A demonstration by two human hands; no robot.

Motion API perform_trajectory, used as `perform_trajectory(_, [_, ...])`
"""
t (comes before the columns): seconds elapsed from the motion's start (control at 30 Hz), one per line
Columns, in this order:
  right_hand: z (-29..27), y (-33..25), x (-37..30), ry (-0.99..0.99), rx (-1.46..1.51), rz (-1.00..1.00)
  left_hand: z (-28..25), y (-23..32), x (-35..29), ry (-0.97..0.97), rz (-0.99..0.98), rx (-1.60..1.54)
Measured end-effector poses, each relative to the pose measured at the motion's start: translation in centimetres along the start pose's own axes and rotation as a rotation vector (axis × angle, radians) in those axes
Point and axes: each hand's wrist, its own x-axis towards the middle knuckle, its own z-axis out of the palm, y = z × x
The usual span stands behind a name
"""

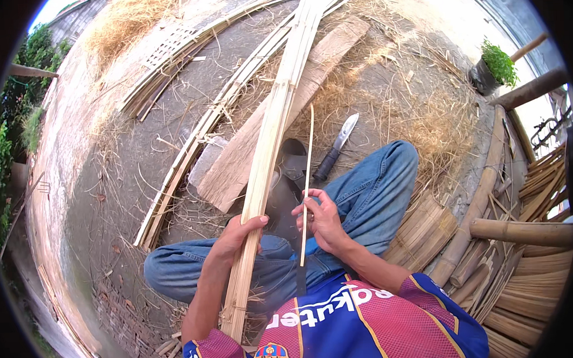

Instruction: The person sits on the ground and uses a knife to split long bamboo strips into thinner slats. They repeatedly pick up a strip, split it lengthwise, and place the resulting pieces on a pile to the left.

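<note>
My left hand (233, 239) is closed round a long bundle of pale split bamboo strips (271, 132), which slants from beside my left arm up past the far end of a wooden board (236, 174). Between the fingers of my right hand (324, 220) is a single thin bamboo strip (309, 150), roughly upright in the view and apart from the bundle. A knife (338, 147) with a dark handle lies on the ground beyond my right hand, its blade pointing away. The board rests partly on a grey block (207, 158), in front of my bent legs.
More bamboo strip bundles (194, 156) lie to the left and far left (169, 69). Curly shavings (445, 126) cover the ground at right. Bamboo poles (522, 232) and stacked slats (533, 290) stand close on my right. A potted plant (485, 77) is at the far right.
</note>
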Motion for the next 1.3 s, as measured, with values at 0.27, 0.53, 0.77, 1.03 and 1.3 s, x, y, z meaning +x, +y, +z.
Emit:
perform_trajectory(0.27, [-0.5,-2.3,2.5,-0.679,-0.493,0.542,-1.4,-2.9,-1.3,0.009,0.051,-0.082])
perform_trajectory(0.53, [-2.3,-2.9,1.6,-0.647,-0.909,0.407,-0.7,-3.4,-1.0,-0.064,0.026,-0.203])
perform_trajectory(0.77, [-2.4,-4.0,1.9,-1.217,-1.019,0.393,-0.6,-3.6,-0.9,-0.073,0.088,-0.187])
perform_trajectory(1.03, [-5.2,-7.6,2.8,-0.399,-1.799,-0.231,0.2,-4.2,-0.8,-0.052,0.071,-0.191])
perform_trajectory(1.3, [-6.6,-5.9,2.7,-0.512,-1.153,0.156,0.3,-4.6,-0.2,-0.008,0.11,-0.113])
